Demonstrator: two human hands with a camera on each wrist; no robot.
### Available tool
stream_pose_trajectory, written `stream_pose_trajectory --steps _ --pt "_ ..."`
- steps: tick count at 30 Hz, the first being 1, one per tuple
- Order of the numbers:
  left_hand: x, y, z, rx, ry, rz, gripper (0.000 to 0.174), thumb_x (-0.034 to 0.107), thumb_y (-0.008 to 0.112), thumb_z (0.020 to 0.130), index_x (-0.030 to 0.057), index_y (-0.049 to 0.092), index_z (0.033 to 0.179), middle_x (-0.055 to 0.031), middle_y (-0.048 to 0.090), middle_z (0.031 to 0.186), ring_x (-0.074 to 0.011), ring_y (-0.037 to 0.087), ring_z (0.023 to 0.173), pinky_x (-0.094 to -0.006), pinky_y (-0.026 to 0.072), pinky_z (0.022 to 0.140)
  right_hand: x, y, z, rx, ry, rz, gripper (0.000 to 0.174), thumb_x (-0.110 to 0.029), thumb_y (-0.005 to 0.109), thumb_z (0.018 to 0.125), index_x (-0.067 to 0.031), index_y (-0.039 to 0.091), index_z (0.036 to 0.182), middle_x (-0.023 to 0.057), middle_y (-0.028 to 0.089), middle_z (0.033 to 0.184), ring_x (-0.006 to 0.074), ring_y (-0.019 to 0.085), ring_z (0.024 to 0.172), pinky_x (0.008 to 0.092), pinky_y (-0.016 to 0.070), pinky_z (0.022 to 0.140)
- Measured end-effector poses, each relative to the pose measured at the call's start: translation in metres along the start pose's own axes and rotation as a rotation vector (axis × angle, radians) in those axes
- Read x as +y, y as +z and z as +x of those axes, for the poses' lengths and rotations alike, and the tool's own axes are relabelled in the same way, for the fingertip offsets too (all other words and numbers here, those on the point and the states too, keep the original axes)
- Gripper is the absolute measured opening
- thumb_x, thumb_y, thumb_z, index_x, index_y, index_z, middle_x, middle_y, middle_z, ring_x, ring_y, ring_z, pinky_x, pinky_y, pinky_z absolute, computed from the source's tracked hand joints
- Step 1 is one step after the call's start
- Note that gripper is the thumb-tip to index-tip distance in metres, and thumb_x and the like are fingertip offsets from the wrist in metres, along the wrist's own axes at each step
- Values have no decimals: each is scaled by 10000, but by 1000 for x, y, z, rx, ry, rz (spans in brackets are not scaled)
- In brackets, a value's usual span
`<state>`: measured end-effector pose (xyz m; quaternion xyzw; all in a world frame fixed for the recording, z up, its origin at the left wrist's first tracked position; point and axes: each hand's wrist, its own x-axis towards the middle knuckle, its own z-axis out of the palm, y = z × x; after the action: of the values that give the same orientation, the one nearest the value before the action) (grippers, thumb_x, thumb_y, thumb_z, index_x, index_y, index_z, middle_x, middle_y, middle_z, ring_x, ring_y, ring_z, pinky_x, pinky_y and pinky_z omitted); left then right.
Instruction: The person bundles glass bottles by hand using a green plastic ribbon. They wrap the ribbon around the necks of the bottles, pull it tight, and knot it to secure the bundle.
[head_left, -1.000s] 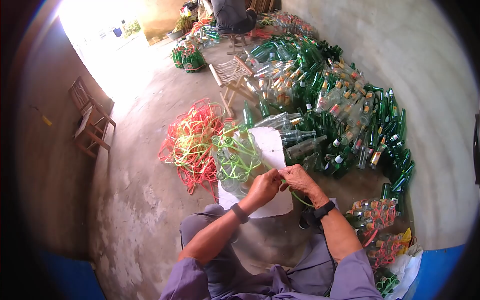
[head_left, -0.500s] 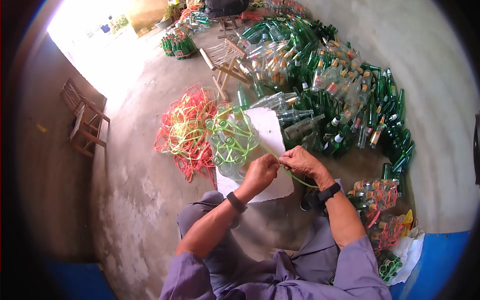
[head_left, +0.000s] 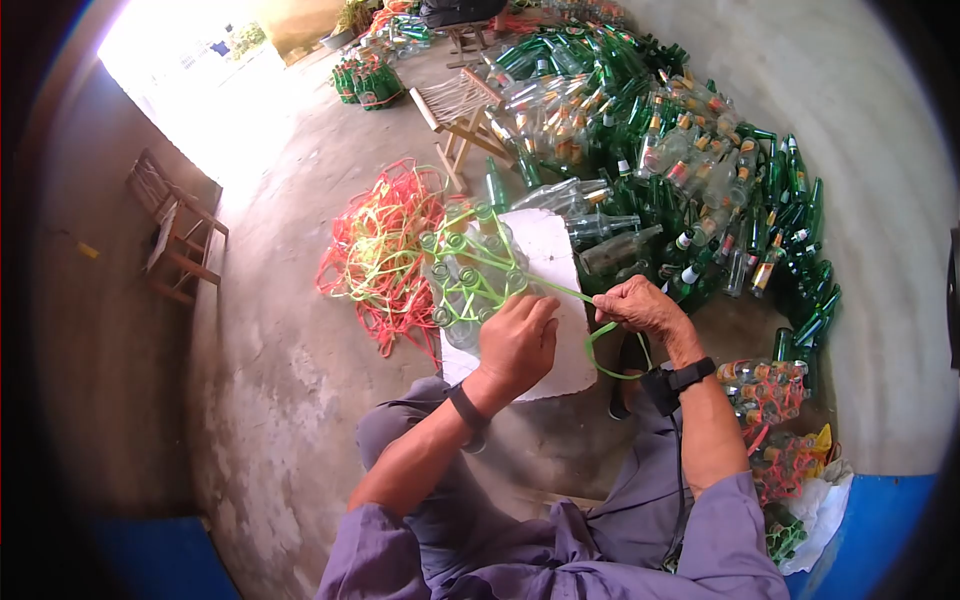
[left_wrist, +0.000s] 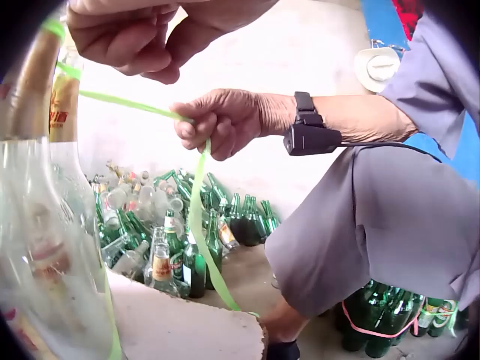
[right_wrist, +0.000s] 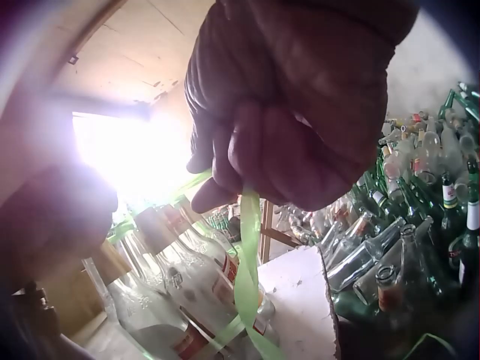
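A cluster of clear glass bottles [head_left: 463, 305] stands upright, laced round the necks with light green plastic strap [head_left: 560, 288]. My right hand [head_left: 645, 306] pinches this strap to the right of the bottles. From the bottles to those fingers the strap runs nearly straight, and its loose end hangs in a curve below, also seen in the left wrist view [left_wrist: 196, 214]. My left hand [head_left: 518, 345] is close beside the near bottles with curled fingers; in the left wrist view the strap passes beneath it. The bottles rest on a white board [head_left: 565, 365].
A tangled heap of red and yellow-green strap [head_left: 380, 255] lies left of the bottles. Green and clear bottles [head_left: 690, 170] are piled along the right wall. A folding stool [head_left: 460, 110] stands ahead, a wooden chair [head_left: 180, 235] at the left wall. Strapped bottle bundles [head_left: 770, 390] lie at right.
My hands were close together at the strap. The right hand has moved away to the right, drawing the strap out straight, while the left now sits apart with curled fingers.
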<state>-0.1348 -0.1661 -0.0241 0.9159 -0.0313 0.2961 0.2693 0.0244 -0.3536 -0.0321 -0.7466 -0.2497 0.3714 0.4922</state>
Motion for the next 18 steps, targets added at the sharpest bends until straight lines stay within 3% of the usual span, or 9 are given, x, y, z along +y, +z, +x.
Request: stream_pose_trajectory --steps 1,3,7,9,13,15,16,18 --pt "1 0 3 1 -1 4 229 47 684 802 31 639 1026 -137 678 945 -363 660 868 -430 540 747 -1 0 1 -3 -3 0 346 -303 699 946 -11 736 765 -78 493 557 31 391 476 221 283 438" --pt "4 4 9 -61 -25 27 364 42 688 775 16 611 1129 -155 639 1136 -367 629 1017 -443 536 819 -4 -2 1 66 10 -16 353 -315 708 934 -20 728 741 -74 493 544 33 389 469 229 287 437" --pt "-3 25 16 -87 -31 -21 420 53 690 775 3 595 1182 -176 607 1189 -373 612 1045 -447 534 838 -6 -10 3 107 -57 -80 338 -297 702 932 -25 724 733 -73 491 539 38 394 466 234 289 437" --pt "3 27 22 -9 -140 -1 420 56 681 785 0 591 1190 -175 599 1158 -374 606 1035 -447 528 843 -11 -12 0 67 -55 -29 316 -269 700 925 -24 724 727 -70 490 538 42 399 469 240 293 439" --pt "-10 37 24 -1 -84 -41 307 48 643 807 0 629 1110 -173 625 1037 -378 621 957 -453 527 794 -22 -15 -3 66 -11 28 307 -251 699 914 -27 718 706 -69 481 540 41 392 470 242 282 437" --pt "-18 44 23 -123 -120 -10 178 27 601 819 30 678 979 -153 634 883 -347 641 861 -440 538 750 -20 -14 1 85 -39 -12 306 -254 695 907 -3 730 736 -54 536 571 49 431 504 250 335 463" --pt "-17 47 23 -30 -107 -33 140 15 568 813 41 694 870 -147 635 770 -349 652 779 -445 543 709 -14 -13 8 80 -44 -17 306 -254 695 907 -3 730 736 -54 536 571 49 431 504 250 335 463" --pt "-20 50 21 -42 -101 -26 147 5 569 796 39 692 867 -148 644 777 -351 658 772 -444 544 700 -10 -4 20 283 -177 -293 280 -261 675 902 -1 754 834 18 647 622 114 554 545 287 442 540"
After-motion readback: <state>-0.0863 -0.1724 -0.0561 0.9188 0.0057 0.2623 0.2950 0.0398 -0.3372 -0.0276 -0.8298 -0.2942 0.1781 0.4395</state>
